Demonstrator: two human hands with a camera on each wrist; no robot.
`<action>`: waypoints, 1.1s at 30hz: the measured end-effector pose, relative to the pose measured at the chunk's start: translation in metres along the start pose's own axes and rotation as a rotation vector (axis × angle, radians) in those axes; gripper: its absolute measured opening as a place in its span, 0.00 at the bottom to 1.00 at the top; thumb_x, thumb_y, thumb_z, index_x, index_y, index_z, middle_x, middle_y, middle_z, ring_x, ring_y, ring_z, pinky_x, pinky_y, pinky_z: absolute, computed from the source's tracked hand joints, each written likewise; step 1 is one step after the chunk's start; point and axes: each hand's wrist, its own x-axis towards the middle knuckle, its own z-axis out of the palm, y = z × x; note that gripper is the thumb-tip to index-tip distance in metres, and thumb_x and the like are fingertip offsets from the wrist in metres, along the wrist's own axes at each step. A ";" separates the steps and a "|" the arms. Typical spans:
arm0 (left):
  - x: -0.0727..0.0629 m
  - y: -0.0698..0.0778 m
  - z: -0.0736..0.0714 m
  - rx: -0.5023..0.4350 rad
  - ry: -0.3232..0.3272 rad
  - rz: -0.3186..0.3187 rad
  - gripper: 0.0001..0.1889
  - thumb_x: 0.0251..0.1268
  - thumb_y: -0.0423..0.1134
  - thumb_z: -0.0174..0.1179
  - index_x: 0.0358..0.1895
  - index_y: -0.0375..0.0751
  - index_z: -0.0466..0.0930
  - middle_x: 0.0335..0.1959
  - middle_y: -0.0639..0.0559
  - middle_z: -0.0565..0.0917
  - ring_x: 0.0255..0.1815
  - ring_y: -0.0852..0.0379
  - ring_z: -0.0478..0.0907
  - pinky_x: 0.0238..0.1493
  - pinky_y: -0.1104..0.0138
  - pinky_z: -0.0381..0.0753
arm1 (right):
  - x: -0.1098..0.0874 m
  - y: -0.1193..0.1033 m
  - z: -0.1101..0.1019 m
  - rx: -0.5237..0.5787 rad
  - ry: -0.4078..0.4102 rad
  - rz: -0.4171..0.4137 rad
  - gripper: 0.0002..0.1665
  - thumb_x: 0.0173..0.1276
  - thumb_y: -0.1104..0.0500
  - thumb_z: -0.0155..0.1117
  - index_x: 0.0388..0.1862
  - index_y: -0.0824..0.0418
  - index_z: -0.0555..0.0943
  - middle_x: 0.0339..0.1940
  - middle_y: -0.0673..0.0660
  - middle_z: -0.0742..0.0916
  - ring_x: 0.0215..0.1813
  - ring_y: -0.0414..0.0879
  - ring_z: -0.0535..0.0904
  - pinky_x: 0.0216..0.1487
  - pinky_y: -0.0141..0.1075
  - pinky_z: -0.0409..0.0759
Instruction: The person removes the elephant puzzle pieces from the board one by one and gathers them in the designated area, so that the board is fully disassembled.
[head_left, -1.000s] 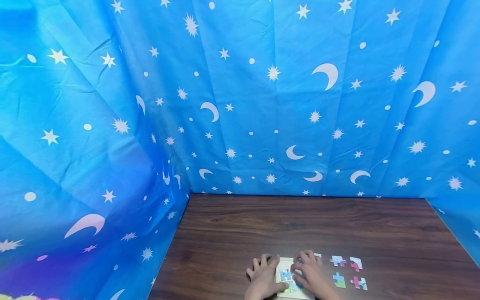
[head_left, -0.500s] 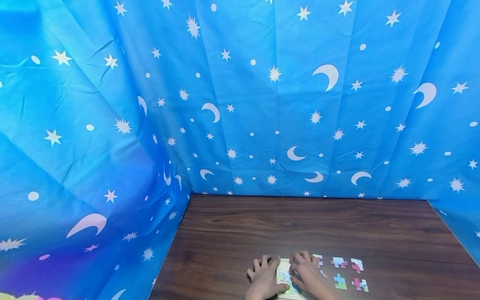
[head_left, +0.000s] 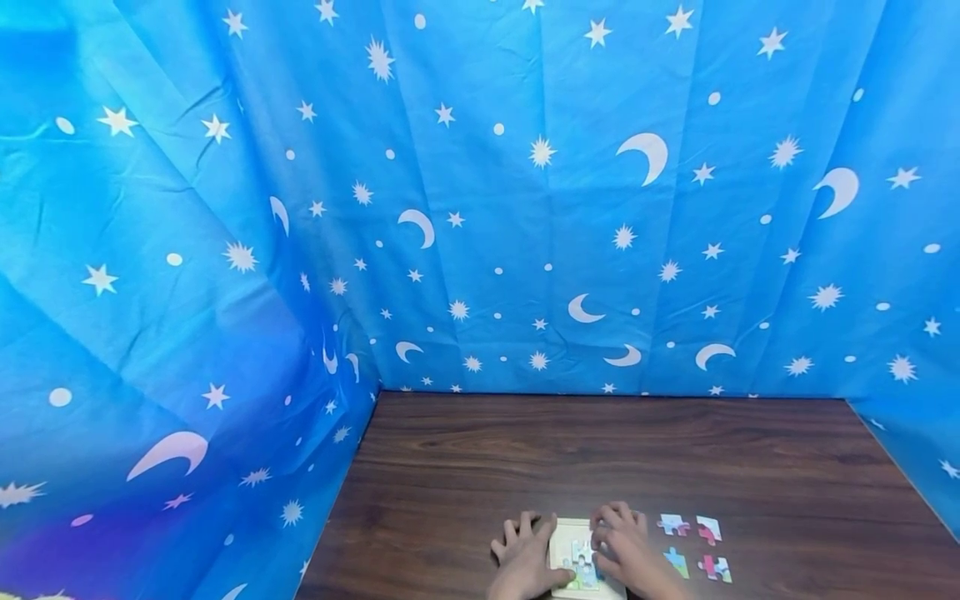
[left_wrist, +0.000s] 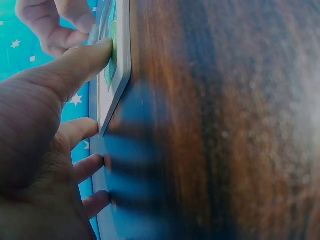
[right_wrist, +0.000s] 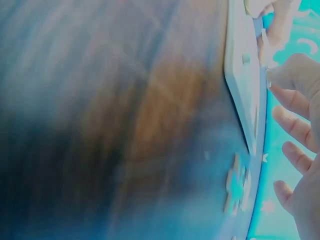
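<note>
A pale, shallow puzzle tray [head_left: 572,528] lies near the table's front, with several jigsaw pieces in its lower part. My left hand [head_left: 522,557] spreads along the tray's left side. In the left wrist view, the left thumb [left_wrist: 97,56] presses on a green piece while the other fingertips rest by the tray's edge and on the table. Over the tray's right side is my right hand [head_left: 626,546], fingers bent. Its thumb and forefinger seem to pinch a blue-and-white jigsaw piece [head_left: 582,551], whose thin edge shows tilted in the right wrist view. The fingers partly hide this piece.
To the right of the right hand lie several loose jigsaw pieces, including a blue-green one [head_left: 677,562], a pink-blue one [head_left: 715,568] and a white-red one [head_left: 708,530]. A blue star-and-moon cloth [head_left: 525,250] hangs behind the dark wooden table [head_left: 465,450].
The blue-and-white piece in the tray has shifted to the right with my right fingers, baring more of the tray's upper left. My left hand has stayed in place.
</note>
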 end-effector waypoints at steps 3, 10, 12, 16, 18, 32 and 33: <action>0.001 0.000 0.000 -0.005 -0.030 -0.020 0.44 0.47 0.62 0.75 0.72 0.57 0.73 0.64 0.48 0.69 0.57 0.40 0.62 0.39 0.46 0.61 | -0.006 0.003 -0.007 -0.025 0.045 -0.022 0.15 0.48 0.59 0.77 0.21 0.43 0.78 0.42 0.48 0.80 0.50 0.52 0.70 0.42 0.54 0.65; 0.002 0.000 -0.001 -0.052 -0.095 -0.050 0.43 0.50 0.63 0.74 0.73 0.58 0.72 0.65 0.47 0.67 0.55 0.40 0.62 0.39 0.45 0.60 | -0.030 0.017 -0.026 -0.061 0.156 -0.077 0.20 0.42 0.61 0.76 0.22 0.40 0.75 0.42 0.49 0.80 0.49 0.52 0.69 0.38 0.46 0.64; 0.002 0.000 0.001 -0.049 -0.091 -0.050 0.43 0.50 0.62 0.74 0.73 0.58 0.72 0.65 0.47 0.67 0.55 0.40 0.62 0.39 0.45 0.60 | -0.037 0.022 -0.029 -0.074 0.183 -0.089 0.20 0.39 0.61 0.76 0.22 0.40 0.74 0.41 0.49 0.81 0.48 0.52 0.70 0.38 0.45 0.64; 0.003 0.000 0.003 -0.034 -0.082 -0.043 0.44 0.50 0.62 0.74 0.73 0.57 0.72 0.65 0.46 0.67 0.55 0.41 0.62 0.38 0.46 0.60 | -0.050 0.031 -0.036 -0.085 0.220 -0.077 0.21 0.36 0.60 0.76 0.21 0.39 0.74 0.40 0.48 0.80 0.47 0.52 0.69 0.37 0.48 0.64; 0.003 0.001 0.003 -0.034 -0.087 -0.044 0.44 0.50 0.62 0.74 0.73 0.57 0.72 0.65 0.46 0.67 0.54 0.41 0.62 0.38 0.46 0.60 | -0.056 0.034 -0.040 -0.088 0.222 -0.057 0.21 0.36 0.59 0.77 0.22 0.39 0.75 0.40 0.48 0.81 0.48 0.51 0.69 0.37 0.50 0.65; 0.003 0.001 0.000 -0.050 -0.071 -0.026 0.44 0.50 0.62 0.74 0.72 0.55 0.73 0.64 0.46 0.67 0.53 0.40 0.62 0.37 0.45 0.60 | -0.103 0.051 -0.067 -0.203 0.136 0.152 0.26 0.37 0.58 0.82 0.19 0.35 0.72 0.40 0.42 0.78 0.50 0.44 0.65 0.33 0.50 0.68; 0.003 0.000 0.000 -0.049 -0.070 -0.024 0.44 0.50 0.62 0.74 0.72 0.55 0.72 0.64 0.46 0.67 0.53 0.40 0.62 0.38 0.45 0.61 | -0.106 0.052 -0.068 -0.217 0.150 0.160 0.26 0.36 0.57 0.82 0.19 0.35 0.72 0.40 0.42 0.78 0.50 0.43 0.64 0.33 0.49 0.68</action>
